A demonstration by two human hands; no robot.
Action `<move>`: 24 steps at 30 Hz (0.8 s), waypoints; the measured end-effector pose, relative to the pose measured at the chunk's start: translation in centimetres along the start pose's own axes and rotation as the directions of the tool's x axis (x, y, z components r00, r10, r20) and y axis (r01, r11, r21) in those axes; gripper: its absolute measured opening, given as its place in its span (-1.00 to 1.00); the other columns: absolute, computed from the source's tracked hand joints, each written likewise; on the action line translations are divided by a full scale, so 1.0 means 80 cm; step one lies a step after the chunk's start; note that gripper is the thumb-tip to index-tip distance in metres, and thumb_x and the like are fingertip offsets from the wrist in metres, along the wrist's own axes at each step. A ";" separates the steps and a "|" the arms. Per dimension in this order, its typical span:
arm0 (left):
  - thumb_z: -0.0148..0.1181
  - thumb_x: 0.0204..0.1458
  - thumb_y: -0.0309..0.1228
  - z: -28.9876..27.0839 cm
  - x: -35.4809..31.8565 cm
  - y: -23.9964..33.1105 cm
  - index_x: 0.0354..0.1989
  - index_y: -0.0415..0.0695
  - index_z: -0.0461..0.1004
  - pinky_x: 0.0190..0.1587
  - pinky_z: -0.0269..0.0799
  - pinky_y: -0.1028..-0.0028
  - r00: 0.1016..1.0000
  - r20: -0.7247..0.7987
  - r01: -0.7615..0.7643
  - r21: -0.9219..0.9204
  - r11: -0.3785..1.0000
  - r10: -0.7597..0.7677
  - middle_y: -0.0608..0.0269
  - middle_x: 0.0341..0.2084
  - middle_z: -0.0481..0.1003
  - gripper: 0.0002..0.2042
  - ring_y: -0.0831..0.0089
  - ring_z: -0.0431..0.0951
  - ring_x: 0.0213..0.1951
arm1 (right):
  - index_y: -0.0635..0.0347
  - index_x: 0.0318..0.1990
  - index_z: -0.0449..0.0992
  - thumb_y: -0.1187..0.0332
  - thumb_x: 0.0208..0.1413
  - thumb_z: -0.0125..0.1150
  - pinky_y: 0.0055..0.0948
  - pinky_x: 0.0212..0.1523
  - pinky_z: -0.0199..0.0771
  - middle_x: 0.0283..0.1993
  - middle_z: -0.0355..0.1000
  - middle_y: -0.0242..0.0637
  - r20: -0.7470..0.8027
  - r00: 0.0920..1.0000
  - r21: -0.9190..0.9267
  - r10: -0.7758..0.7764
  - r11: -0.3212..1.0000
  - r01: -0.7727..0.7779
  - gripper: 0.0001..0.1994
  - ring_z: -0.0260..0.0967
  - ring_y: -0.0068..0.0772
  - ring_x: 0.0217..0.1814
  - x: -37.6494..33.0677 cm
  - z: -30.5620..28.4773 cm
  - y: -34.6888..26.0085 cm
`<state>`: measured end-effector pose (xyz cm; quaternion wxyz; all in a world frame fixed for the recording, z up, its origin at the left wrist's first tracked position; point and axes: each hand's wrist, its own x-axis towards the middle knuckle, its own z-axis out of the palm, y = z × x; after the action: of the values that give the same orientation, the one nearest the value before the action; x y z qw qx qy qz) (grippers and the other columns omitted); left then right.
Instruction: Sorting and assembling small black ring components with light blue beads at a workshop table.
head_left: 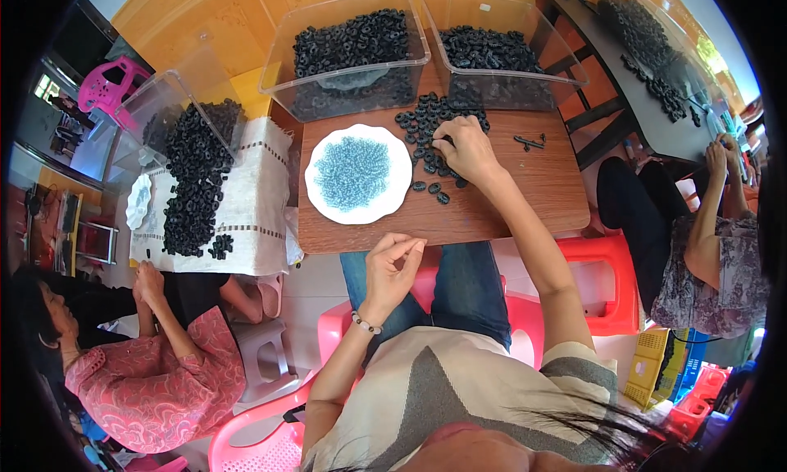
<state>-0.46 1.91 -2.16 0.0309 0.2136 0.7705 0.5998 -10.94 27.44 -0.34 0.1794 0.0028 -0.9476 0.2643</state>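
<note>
- On the wooden tabletop (508, 201), toward 1 o'clock from the body: a loose pile of small black rubber rings (426, 124), spilling out from the foot of two clear plastic bins.
- Right hand (466, 148) laid over the pile's right edge, fingers curled down among the rings; closed on a ring or merely touching — cannot tell, fingertips hidden.
- Left hand (392, 267) held up off the near tabletop edge at 6 o'clock, thumb and fingertips pinched together; something tiny between them, if anything, too small to make out.
- At 11 o'clock of the left hand: a white scalloped plate (321, 195) heaped with small pale-blue pieces (352, 171).
- Left clear bin (279, 70) and right clear bin (566, 74) at 12 o'clock, both loaded with the same black rings.
- A few dark stray parts (529, 141) at 3 o'clock of the right hand.
- Handling, as a judgement: rings likely light, soft and springy, not fragile; grippy rather than slippery; prone to clump and roll.
- Best taken singly by the outer rim, pinched between thumb and forefinger.
- Other people seated at 9 and 3 o'clock, busy with their own piles.
</note>
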 end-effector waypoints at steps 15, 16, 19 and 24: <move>0.28 0.27 -0.49 -0.004 0.020 0.013 0.22 -0.32 0.50 -0.06 0.58 0.53 0.992 0.032 0.121 -0.574 0.810 -0.125 0.12 -0.07 0.63 -0.63 0.50 0.67 -0.15 | 0.24 -0.07 0.59 0.30 0.34 0.27 -0.48 0.00 0.59 -0.04 0.54 -0.41 0.513 0.853 0.855 -0.092 0.144 -0.499 -0.81 0.50 -0.56 -0.03 -0.116 -0.031 -0.086; 0.28 0.27 -0.49 -0.005 0.019 0.013 0.22 -0.32 0.50 -0.06 0.58 0.53 0.992 0.030 0.118 -0.574 0.810 -0.124 0.12 -0.07 0.63 -0.63 0.50 0.67 -0.15 | 0.25 -0.06 0.58 0.33 0.36 0.24 -0.41 0.07 0.64 0.02 0.52 -0.39 0.546 0.832 0.836 -0.100 0.140 -0.531 -0.82 0.53 -0.50 0.01 -0.119 -0.029 -0.086; 0.28 0.26 -0.49 -0.009 0.015 0.008 0.23 -0.33 0.49 -0.08 0.59 0.54 0.988 0.049 0.146 -0.582 0.800 -0.145 0.08 0.00 0.61 -0.61 0.50 0.67 -0.15 | 0.24 -0.03 0.58 0.35 0.38 0.22 -0.48 -0.02 0.64 -0.10 0.55 -0.40 0.484 0.864 0.870 -0.138 0.185 -0.457 -0.83 0.52 -0.57 -0.14 -0.120 -0.020 -0.091; 0.30 0.25 -0.49 -0.015 0.007 -0.013 0.20 -0.31 0.53 -0.15 0.55 0.59 0.981 -0.012 0.156 -0.534 0.831 -0.192 0.23 -0.11 0.58 -0.64 0.58 0.62 -0.24 | 0.29 -0.08 0.61 0.38 0.29 0.31 -0.45 -0.19 0.59 -0.17 0.56 -0.37 0.390 0.920 0.834 -0.037 0.437 -0.337 -0.83 0.54 -0.50 -0.23 -0.110 0.005 -0.088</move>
<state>-1.63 0.82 -2.67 0.1181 0.1060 0.5917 0.7904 -2.14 20.42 -0.17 -0.0459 0.0576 -0.6792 0.7302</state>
